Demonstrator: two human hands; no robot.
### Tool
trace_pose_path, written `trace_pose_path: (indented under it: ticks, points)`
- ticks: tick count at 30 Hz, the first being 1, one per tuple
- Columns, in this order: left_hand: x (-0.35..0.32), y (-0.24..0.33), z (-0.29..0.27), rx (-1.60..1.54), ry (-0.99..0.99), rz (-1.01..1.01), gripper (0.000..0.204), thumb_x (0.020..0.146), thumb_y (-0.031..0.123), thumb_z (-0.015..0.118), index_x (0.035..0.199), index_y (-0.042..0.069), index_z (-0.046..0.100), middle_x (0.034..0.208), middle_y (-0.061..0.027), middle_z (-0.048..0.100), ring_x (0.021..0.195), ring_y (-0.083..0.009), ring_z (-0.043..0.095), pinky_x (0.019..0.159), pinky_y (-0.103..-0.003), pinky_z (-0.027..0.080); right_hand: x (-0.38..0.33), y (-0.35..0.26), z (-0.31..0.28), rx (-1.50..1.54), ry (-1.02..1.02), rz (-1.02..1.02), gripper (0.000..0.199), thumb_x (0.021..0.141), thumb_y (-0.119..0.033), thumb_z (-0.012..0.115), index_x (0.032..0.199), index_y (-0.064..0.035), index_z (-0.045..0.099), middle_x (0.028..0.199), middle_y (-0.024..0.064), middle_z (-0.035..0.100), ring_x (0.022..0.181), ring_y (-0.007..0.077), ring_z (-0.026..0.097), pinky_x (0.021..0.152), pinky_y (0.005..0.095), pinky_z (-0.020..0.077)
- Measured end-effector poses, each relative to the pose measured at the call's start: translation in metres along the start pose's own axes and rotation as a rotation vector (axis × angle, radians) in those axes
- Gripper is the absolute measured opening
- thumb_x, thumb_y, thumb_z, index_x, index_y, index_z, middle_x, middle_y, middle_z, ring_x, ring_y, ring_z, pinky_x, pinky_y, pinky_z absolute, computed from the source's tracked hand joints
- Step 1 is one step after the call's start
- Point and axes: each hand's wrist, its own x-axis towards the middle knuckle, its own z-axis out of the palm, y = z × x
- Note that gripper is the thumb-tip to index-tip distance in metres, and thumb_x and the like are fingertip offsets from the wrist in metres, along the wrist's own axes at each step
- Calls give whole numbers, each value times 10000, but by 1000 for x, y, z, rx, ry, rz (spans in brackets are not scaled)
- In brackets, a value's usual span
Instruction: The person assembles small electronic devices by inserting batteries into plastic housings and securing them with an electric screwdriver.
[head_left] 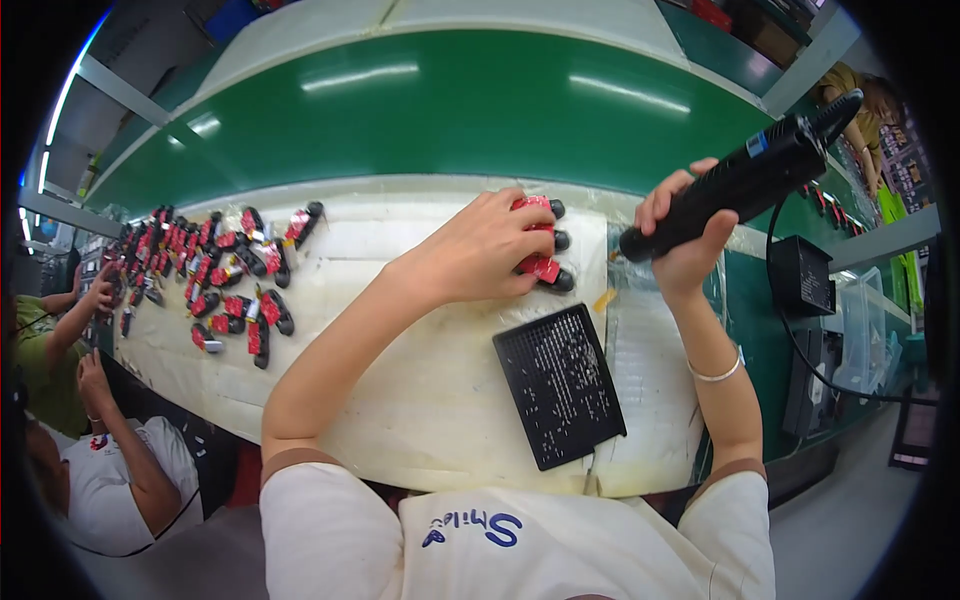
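Observation:
My left hand (488, 250) is closed over a short column of red-and-black parts (540, 268) on the pale work surface; three dark rounded ends stick out to the right of its fingers. What lies under the palm is hidden. In my right hand (690, 225) is a thick black corded electric screwdriver (745, 178), raised at a slant, its narrow working end low and to the left, near the parts. My fingers and thumb wrap its lower body. Just below the left hand rests a black perforated screw tray (560, 385) scattered with tiny pale screws.
Many similar red-and-black parts (205, 255) lie loosely on the left. A green conveyor belt (480, 110) runs beyond the table. At right are a black bin (803, 275), a clear plastic box (862, 335) and the black cable (790, 345). Co-workers sit at left; another person is far right.

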Motion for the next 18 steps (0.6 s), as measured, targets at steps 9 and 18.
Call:
trace_pose_path:
  ticks: [9,18]
  points:
    - [-31,18,18,-113,398,-20,281,667,200,768,894,109,629,1248,-81,500,1260,-334,372,1055,-462,271,-8,-51,29,98,-171,-44,904,693,-861,282,1138,-77,355,651,99,490,486,180,499,486,286,434]
    - [-34,22,4,-22,178,143,285,638,149,762,899,117,652,1195,-36,534,1180,-239,451,1002,-406,331,-16,-68,55,140,-408,-81,972,620,-910,318,1208,-139,376,679,36,452,517,139,486,507,300,439]
